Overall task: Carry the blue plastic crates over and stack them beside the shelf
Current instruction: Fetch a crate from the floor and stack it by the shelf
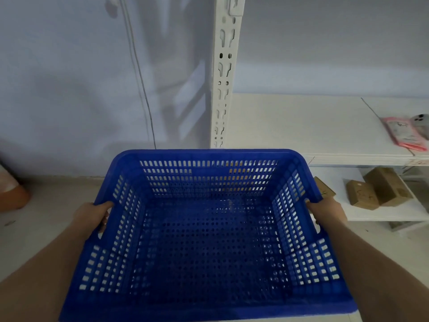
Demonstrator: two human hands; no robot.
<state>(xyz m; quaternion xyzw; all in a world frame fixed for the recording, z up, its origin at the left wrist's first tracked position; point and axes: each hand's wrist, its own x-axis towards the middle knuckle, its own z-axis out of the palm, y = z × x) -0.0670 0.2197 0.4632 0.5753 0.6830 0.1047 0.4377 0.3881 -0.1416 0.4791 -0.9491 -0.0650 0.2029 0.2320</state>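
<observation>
A blue plastic crate with perforated walls and floor fills the lower middle of the head view, held level above the floor and empty inside. My left hand grips its left rim, thumb over the edge. My right hand grips the right rim the same way. The white metal shelf stands just beyond the crate to the right, its slotted upright post rising behind the crate's far edge. No other crate is visible.
A pale wall with a thin cable is straight ahead. Brown cardboard boxes sit on the lower shelf board. A pink packet lies on the upper board. An orange object sits on the floor at the left edge.
</observation>
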